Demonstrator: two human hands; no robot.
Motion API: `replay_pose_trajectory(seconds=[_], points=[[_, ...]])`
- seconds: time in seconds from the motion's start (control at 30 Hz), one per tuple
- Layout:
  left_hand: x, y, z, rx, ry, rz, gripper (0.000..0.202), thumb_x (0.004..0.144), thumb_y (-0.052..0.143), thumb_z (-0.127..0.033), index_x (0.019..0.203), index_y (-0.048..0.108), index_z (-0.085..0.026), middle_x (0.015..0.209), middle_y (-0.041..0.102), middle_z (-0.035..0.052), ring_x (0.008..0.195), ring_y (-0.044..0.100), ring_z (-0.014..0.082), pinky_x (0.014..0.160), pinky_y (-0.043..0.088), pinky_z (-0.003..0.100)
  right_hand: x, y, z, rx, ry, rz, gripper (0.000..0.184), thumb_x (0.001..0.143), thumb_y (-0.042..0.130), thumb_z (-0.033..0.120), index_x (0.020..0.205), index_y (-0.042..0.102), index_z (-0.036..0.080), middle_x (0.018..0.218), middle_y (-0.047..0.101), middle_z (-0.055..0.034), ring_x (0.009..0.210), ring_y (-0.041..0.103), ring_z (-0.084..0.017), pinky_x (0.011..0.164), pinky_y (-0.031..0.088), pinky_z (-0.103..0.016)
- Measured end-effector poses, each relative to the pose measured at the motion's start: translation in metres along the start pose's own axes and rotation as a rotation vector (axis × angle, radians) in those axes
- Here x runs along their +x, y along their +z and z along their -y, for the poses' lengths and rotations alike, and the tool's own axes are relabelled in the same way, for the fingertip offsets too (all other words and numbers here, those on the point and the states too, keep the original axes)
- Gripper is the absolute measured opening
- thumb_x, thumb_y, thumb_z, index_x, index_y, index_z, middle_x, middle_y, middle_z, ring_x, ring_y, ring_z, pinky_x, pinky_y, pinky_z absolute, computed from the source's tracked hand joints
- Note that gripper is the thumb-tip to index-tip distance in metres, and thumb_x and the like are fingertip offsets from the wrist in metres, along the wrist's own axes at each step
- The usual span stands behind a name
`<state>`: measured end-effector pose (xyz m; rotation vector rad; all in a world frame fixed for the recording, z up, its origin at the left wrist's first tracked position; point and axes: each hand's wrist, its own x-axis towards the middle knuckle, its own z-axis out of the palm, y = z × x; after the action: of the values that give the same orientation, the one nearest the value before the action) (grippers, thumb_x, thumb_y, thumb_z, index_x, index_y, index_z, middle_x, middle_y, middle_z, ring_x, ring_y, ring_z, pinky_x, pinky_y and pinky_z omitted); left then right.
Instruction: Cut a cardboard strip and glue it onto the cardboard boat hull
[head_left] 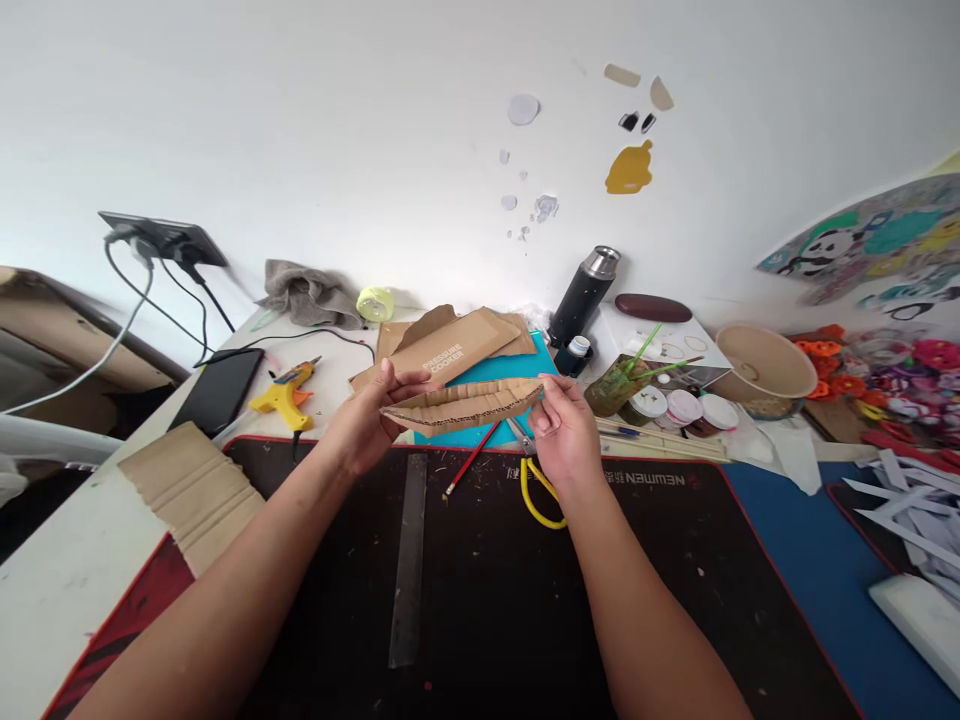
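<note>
Both my hands hold a long leaf-shaped piece of corrugated cardboard above the black desk mat. My left hand is closed on its left tip, thumb on top. My right hand pinches its right end. The piece is held level, its ribbed edge facing me. A metal ruler lies on the mat below it, beside a red pencil and yellow-handled scissors.
More cardboard pieces lie behind on a teal sheet. A yellow glue gun, a phone and a creased cardboard sheet are at left. A black flask, paint pots, a paper bowl and paper strips are at right.
</note>
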<state>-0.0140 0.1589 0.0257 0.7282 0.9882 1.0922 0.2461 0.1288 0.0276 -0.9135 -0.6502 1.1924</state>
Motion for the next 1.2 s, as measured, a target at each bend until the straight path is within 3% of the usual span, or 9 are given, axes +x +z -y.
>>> replay_pose_trajectory(seconds=[0.1, 0.23, 0.4, 0.5, 0.83, 1.2], points=[[-0.001, 0.003, -0.002, -0.070, 0.029, 0.000, 0.061, 0.092, 0.075, -0.077, 0.103, 0.084, -0.018, 0.121, 0.085, 0.0170, 0.099, 0.081, 0.0271, 0.077, 0.066, 0.033, 0.002, -0.006, 0.004, 0.005, -0.057, -0.016, 0.042, 0.076, 0.099, 0.049, 0.091, 0.068, 0.025, 0.052, 0.033, 0.0137, 0.044, 0.038, -0.009, 0.045, 0.034, -0.024], [-0.003, 0.005, -0.003, -0.161, 0.102, 0.083, 0.066, 0.077, 0.089, -0.079, 0.105, 0.087, -0.019, 0.123, 0.085, 0.0130, 0.098, 0.079, 0.0203, 0.085, 0.067, 0.028, 0.005, -0.010, 0.008, 0.022, -0.115, -0.071, 0.043, 0.076, 0.100, 0.048, 0.086, 0.065, 0.025, 0.053, 0.035, 0.0132, 0.045, 0.039, -0.009, 0.044, 0.033, -0.024], [-0.005, 0.010, 0.003, -0.197, 0.133, 0.063, 0.051, 0.061, 0.110, -0.046, 0.102, 0.089, -0.022, 0.111, 0.086, 0.0055, 0.096, 0.079, 0.0159, 0.092, 0.065, 0.025, 0.004, -0.009, 0.011, 0.052, -0.146, -0.117, 0.042, 0.073, 0.102, 0.046, 0.084, 0.068, 0.024, 0.052, 0.037, 0.0129, 0.045, 0.038, -0.008, 0.043, 0.031, -0.023], [-0.005, 0.012, 0.006, -0.204, 0.161, 0.054, 0.044, 0.062, 0.110, -0.040, 0.096, 0.088, -0.023, 0.105, 0.086, 0.0030, 0.095, 0.079, 0.0164, 0.094, 0.064, 0.028, 0.002, -0.006, 0.010, 0.045, -0.143, -0.123, 0.042, 0.074, 0.102, 0.046, 0.083, 0.067, 0.024, 0.052, 0.037, 0.0127, 0.045, 0.039, -0.008, 0.044, 0.032, -0.023], [-0.003, 0.010, 0.011, -0.122, 0.266, -0.023, 0.035, 0.069, 0.105, -0.042, 0.088, 0.083, -0.024, 0.100, 0.086, 0.0015, 0.094, 0.079, 0.0195, 0.098, 0.064, 0.037, 0.000, -0.003, 0.011, 0.050, -0.131, -0.119, 0.041, 0.071, 0.103, 0.044, 0.087, 0.072, 0.023, 0.051, 0.038, 0.0129, 0.045, 0.039, -0.008, 0.044, 0.032, -0.022], [0.007, 0.001, 0.011, -0.197, 0.381, -0.116, 0.036, 0.060, 0.108, -0.038, 0.075, 0.081, -0.021, 0.096, 0.087, 0.0045, 0.087, 0.080, 0.0184, 0.084, 0.066, 0.030, -0.005, 0.003, 0.005, 0.012, -0.087, -0.013, 0.041, 0.075, 0.101, 0.048, 0.089, 0.071, 0.024, 0.051, 0.038, 0.0132, 0.043, 0.040, -0.008, 0.044, 0.030, -0.022]])
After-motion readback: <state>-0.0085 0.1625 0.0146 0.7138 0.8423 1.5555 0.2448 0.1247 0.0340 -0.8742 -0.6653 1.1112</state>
